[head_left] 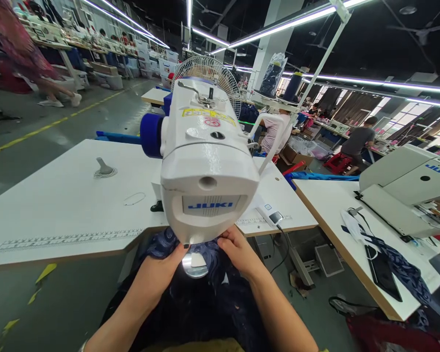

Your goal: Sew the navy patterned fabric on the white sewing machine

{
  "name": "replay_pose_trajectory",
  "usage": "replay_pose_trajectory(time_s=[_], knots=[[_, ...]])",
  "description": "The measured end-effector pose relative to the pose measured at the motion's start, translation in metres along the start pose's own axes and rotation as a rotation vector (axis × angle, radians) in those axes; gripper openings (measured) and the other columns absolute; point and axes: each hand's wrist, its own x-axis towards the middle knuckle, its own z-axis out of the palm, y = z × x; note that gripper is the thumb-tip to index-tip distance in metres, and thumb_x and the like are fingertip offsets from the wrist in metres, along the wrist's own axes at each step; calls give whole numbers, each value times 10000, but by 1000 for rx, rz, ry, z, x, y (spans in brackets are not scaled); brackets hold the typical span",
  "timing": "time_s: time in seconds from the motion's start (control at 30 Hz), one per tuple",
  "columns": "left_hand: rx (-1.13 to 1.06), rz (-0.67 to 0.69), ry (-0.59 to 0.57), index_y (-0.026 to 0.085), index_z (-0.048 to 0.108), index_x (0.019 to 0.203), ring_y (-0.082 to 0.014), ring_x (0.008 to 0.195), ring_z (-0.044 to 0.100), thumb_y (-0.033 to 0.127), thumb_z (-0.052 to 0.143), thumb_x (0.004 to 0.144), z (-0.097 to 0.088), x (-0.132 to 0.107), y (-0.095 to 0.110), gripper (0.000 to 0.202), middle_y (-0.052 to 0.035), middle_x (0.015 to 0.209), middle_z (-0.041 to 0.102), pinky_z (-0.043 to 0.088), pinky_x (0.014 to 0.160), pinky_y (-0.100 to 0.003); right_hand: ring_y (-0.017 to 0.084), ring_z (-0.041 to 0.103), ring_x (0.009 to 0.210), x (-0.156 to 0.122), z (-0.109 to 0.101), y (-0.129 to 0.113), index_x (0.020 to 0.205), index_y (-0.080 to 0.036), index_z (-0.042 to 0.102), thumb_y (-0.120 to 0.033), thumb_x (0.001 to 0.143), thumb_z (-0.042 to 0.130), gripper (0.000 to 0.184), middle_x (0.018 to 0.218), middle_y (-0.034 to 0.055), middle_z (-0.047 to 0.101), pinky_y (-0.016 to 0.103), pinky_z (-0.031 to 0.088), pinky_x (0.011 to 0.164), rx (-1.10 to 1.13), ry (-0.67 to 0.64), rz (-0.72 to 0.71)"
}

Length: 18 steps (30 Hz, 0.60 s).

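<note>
A white JUKI sewing machine point(205, 161) stands on a white table point(58, 205), its head end toward me. Dark blue patterned fabric point(190, 298) lies under the head and spills into my lap. My left hand point(161, 274) rests on the fabric just left of the metal needle plate point(195, 264), fingers curled and pinching the cloth. My right hand point(238, 249) grips the fabric on the right, fingertips tucked under the machine head. The needle itself is hidden by the head.
A second JUKI machine point(407, 190) sits on the table at right with dark fabric point(396, 259) and a black tablet point(383, 276). A fan point(209, 73) stands behind. People work at far benches; one walks in the aisle at upper left. Yellow scraps lie on the floor.
</note>
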Motion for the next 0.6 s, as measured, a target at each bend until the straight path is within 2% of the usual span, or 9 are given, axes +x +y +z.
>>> replay_pose_trajectory(time_s=[0.17,0.27,0.4,0.6], knots=[[39,61,34,221,719,983,-319,1152,621,447,674,756,1,-3,5,324,-55,1156,733,464,1009,-404,139,550,674,0,1,-1,898,-229,525,-148,768,492,157,724,-30,553,298,499,763,24,12,-10],[62,119,8,228,717,1023,-299,1121,635,428,655,774,1,-5,10,325,-38,1099,747,474,989,-369,152,576,714,0,1,-2,881,-228,525,-174,773,518,122,748,-18,588,312,503,777,17,29,-14],[144,99,22,215,712,1020,-306,1096,635,393,636,782,1,-6,13,306,-48,1020,749,463,992,-380,159,586,735,0,1,0,871,-227,522,-194,778,523,99,755,-13,596,316,500,774,5,25,-6],[146,106,11,230,718,1008,-320,1101,629,387,634,772,1,-6,18,296,-54,1034,749,471,975,-380,148,556,691,0,-1,0,867,-227,517,-177,771,493,111,738,-18,567,307,498,758,-12,31,4]])
